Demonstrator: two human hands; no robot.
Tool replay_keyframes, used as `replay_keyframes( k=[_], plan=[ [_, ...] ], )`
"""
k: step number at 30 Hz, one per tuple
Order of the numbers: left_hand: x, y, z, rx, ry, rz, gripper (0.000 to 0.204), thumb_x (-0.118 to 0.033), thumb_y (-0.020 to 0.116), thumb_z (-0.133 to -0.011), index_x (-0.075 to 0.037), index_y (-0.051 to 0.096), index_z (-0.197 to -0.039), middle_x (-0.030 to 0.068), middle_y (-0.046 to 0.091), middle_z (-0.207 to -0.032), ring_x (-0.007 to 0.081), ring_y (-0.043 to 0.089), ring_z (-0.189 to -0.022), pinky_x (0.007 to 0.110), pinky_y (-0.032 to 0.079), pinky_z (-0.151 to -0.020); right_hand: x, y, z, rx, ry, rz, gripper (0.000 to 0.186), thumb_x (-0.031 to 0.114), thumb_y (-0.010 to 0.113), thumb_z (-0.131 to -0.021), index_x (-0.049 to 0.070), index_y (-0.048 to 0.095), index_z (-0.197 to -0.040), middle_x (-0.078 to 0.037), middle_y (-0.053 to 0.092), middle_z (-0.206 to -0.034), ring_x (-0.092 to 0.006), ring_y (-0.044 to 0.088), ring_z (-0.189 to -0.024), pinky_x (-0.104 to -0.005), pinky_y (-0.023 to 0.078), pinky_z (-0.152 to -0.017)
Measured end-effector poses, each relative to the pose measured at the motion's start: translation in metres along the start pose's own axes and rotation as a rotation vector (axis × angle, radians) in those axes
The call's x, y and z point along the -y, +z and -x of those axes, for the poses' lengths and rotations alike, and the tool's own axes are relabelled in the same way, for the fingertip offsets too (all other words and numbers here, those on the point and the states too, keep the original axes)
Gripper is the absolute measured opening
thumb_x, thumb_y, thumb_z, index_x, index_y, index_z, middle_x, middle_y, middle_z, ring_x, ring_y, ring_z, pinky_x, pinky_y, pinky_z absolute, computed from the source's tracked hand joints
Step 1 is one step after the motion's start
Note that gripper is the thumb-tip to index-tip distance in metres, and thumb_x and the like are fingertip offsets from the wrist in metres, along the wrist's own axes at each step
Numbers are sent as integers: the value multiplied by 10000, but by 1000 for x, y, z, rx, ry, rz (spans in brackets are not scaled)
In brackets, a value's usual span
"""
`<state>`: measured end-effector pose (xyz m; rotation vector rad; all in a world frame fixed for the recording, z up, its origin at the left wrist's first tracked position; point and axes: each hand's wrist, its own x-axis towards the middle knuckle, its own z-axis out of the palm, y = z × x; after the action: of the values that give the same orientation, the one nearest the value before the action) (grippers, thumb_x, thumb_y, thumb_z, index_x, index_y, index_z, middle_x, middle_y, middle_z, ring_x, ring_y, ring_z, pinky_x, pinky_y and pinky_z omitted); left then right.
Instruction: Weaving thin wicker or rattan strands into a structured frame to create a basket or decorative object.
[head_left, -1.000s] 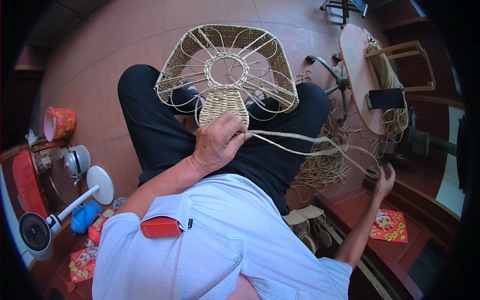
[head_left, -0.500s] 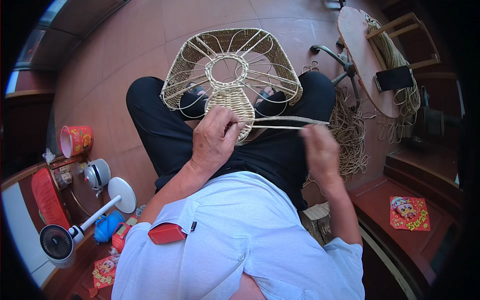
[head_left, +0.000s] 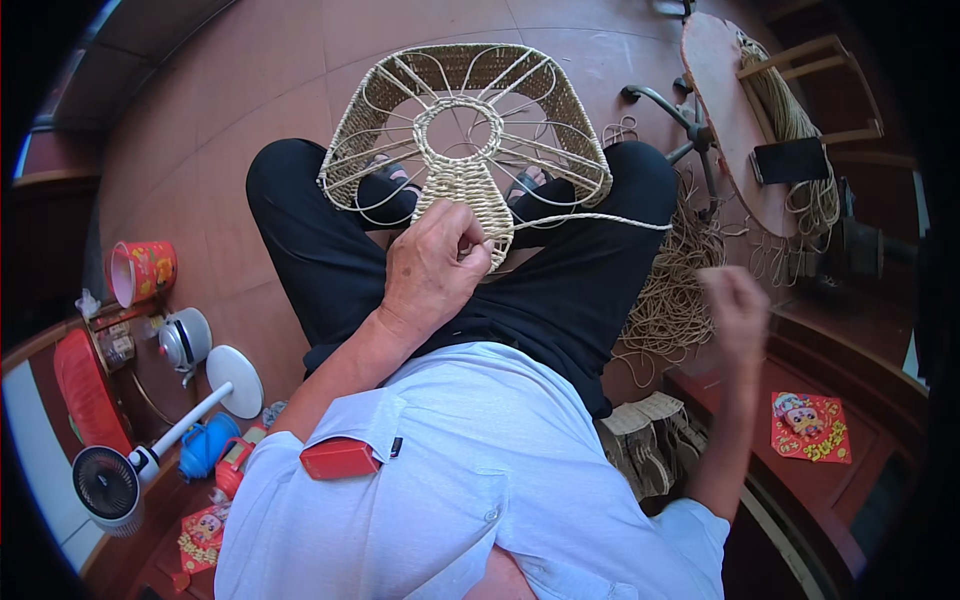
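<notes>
A woven straw-coloured frame point(head_left: 347, 122) rests between my knees, with a ring and looped spokes at its centre. Below the ring a tightly woven, rounded section point(head_left: 467, 187) widens toward me. My left hand point(head_left: 435, 258) is closed on the lower edge of this section, its fingertips hiding part of the weave. From beside those fingertips a pale cord point(head_left: 590, 217) runs out to the right over my thigh, its far end apart from my right hand. Out to the right, my right hand point(head_left: 737, 305) is raised with fingers curled, slightly blurred; what it holds, if anything, cannot be made out.
A heap of loose cord point(head_left: 672, 300) lies right of my knee, near a wheeled chair base point(head_left: 680, 125). A pinkish board point(head_left: 715, 110) carries more cord and a dark phone-like slab point(head_left: 790, 160). At left stand a fan point(head_left: 108, 490), a kettle point(head_left: 184, 340) and a red bucket point(head_left: 145, 272).
My right hand has swung outward to the right and a little down, away from the weave. Of two strands stretched rightward, only one still shows. My left hand keeps its hold.
</notes>
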<state>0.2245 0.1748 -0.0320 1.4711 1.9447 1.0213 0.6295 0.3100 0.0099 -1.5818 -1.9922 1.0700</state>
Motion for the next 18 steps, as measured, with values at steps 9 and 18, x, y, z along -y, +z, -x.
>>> replay_keyframes(
  k=[9, 18],
  plan=[
    [-4, -4, -3, 82, -86, -11, 140, -115, 733, -870, -39, 616, -891, 105, 618, -868, 302, 662, -767, 435, 532, -697, 109, 221, -14, 470, 294, -695, 414, 281, 776, -1023, 7, 660, -1311, -38, 732, -1062, -90, 686, -933, -251, 582, -729],
    [10, -24, -10, 90, -385, 493, 70, -69, 743, -964, -19, 704, -994, -27, 687, -831, 31, 613, -749, 235, 516, -681, 106, 253, -12, 253, 216, -878, 400, 83, 733, -946, -26, 584, -1300, -55, 699, -1084, -53, 649, -824, -220, 545, -637]
  ],
)
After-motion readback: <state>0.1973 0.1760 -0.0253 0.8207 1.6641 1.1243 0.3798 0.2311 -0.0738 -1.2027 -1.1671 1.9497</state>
